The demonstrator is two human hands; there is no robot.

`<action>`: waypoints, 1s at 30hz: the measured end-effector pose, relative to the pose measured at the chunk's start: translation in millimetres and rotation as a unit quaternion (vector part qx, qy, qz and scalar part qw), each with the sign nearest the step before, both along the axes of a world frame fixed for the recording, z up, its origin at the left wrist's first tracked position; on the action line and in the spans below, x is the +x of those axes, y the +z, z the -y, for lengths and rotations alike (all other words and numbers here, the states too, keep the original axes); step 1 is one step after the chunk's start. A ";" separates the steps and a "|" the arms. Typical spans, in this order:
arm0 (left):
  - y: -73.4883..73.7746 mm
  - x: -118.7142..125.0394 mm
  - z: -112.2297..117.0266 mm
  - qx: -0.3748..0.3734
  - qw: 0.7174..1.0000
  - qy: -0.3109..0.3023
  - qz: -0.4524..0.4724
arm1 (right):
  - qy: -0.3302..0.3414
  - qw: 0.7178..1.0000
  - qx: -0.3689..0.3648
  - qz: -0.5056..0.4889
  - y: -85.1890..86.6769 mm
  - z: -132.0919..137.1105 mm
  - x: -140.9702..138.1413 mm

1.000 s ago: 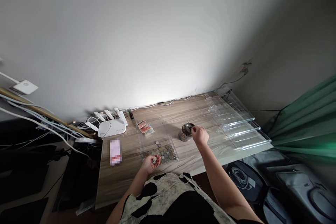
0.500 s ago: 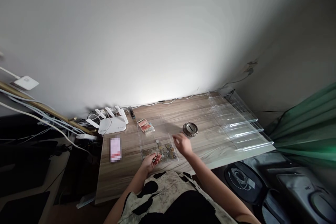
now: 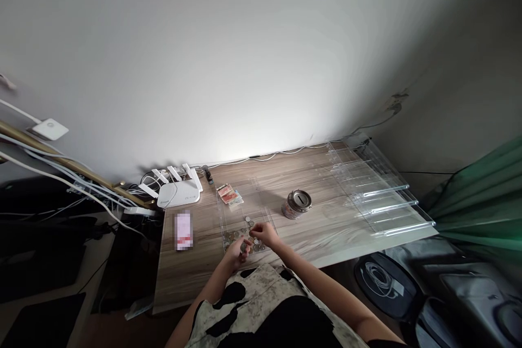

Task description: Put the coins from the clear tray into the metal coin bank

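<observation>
My left hand (image 3: 237, 253) is half curled, palm up, around a few coins (image 3: 243, 247) at the near side of a clear plastic tray (image 3: 267, 212). Close beside it, my right hand (image 3: 266, 235) has its fingertips pinched together above loose coins (image 3: 256, 243); whatever is between them is too small to make out. Several silver and gold-coloured coins lie in the tray, partly covered by both hands. To the right stands a round tin coin bank (image 3: 297, 205) with a slot in its lid. Folded banknotes (image 3: 229, 196) rest in the tray's far left part.
A white router (image 3: 178, 193) and a small dark bottle (image 3: 207, 174) stand at the back left. Nearer lies a blurred pink item (image 3: 184, 231). Clear plastic panels (image 3: 377, 190) overlap on the right of the wooden desk (image 3: 326, 228). Cables run along the wall.
My right hand has moved left and nearer, from beside the coin bank to the coins by my left hand. The coin bank is now fully uncovered. The view has shifted slightly.
</observation>
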State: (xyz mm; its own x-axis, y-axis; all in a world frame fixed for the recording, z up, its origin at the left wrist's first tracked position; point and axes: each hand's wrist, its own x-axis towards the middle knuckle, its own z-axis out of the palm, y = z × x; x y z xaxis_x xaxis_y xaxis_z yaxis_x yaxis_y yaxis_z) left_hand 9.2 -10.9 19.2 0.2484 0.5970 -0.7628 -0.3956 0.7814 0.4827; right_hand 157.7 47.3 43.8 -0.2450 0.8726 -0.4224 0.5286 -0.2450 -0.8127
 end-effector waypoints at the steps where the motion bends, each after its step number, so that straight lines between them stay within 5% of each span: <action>1: 0.1 -0.9 -1.5 -0.011 1.000 0.019 0.005 | -0.030 0.999 0.025 0.008 5.8 -4.2 6.1; 4: -0.2 -3.1 -5.1 -0.034 0.998 0.058 0.008 | -0.124 0.982 0.132 0.055 30.2 -19.3 35.9; 7: -1.1 -3.2 -4.6 -0.034 0.997 0.064 0.006 | -0.207 0.928 0.244 0.189 53.3 -35.9 78.0; 12: -2.6 -2.2 -1.1 -0.011 0.999 0.041 -0.004 | -0.208 0.867 0.280 0.356 62.5 -52.4 129.5; 23: -5.1 -0.3 0.4 0.032 0.998 0.013 -0.044 | -0.212 0.836 0.348 0.368 37.8 -54.9 134.5; 30: -2.7 -2.0 -0.4 0.046 0.998 0.004 -0.041 | -0.212 0.841 0.381 0.320 50.7 -40.2 120.3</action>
